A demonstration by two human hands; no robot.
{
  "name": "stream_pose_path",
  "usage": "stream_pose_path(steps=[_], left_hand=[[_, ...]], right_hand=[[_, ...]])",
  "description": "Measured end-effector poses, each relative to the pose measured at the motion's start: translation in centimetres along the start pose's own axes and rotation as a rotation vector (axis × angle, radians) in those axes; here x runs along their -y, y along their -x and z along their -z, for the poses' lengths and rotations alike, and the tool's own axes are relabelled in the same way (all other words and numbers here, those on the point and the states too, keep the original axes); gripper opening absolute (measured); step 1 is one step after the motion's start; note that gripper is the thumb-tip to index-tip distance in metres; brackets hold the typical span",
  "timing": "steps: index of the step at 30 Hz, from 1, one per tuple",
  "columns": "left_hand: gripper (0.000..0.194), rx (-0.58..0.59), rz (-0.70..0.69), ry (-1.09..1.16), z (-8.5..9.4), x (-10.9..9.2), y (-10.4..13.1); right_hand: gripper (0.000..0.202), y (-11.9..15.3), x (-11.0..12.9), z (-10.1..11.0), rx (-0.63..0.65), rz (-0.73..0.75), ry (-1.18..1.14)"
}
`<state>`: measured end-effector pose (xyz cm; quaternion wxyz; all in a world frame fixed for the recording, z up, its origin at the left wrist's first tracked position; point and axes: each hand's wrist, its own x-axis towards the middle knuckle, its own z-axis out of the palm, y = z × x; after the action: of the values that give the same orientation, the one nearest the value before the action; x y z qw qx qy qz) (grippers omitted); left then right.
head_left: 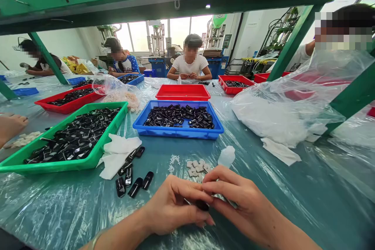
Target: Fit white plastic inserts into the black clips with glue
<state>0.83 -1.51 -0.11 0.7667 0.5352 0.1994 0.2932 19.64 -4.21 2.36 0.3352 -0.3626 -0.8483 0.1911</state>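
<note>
My left hand [178, 205] is closed round a glossy black piece [202, 205], whose rounded end shows between the fingers. My right hand [234, 191] meets it from the right, pinching a thin metal tool [206, 170] with its tip pointing up and left. Just beyond the fingers lies a cluster of small whitish pieces [197, 167], with tiny white bits [174, 163] to its left and a translucent white lump [226, 156] to its right. Several loose black pieces [135, 187] rest on the plastic-covered table left of my hands.
A blue tray [178, 132] and a green tray [96, 156] hold many black pieces. White tissue [118, 152] lies between them. Farther back is a red tray [183, 93]. Clear plastic bags [281, 113] fill the right side. A green beam crosses overhead; other people sit around.
</note>
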Motion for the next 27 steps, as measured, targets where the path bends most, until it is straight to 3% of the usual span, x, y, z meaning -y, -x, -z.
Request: stream_pose_path(steps=[8, 12, 16, 22, 27], left_hand=[[0.023, -0.051, -0.022, 0.096, 0.2, 0.0, -0.2], [0.024, -0.097, 0.037, 0.027, 0.0, -0.1, -0.3], [0.024, -0.082, 0.123, -0.085, -0.2, -0.3, -0.4], [0.026, -0.073, 0.146, -0.156, -0.1, -0.3, -0.3], [0.028, -0.074, 0.155, -0.2, -0.1, -0.4, -0.3]], right_hand=[[0.011, -0.3, 0.1, -0.4, -0.21, -0.107, -0.172], [0.01, -0.1, 0.9, -0.3, -0.323, -0.13, -0.246], [0.014, -0.1, 1.4, -0.5, -0.31, -0.073, -0.216], [0.023, -0.3, 1.2, -0.8, -0.256, 0.087, -0.082], [0.024, -0.3, 1.2, -1.1, -0.267, 0.104, -0.011]])
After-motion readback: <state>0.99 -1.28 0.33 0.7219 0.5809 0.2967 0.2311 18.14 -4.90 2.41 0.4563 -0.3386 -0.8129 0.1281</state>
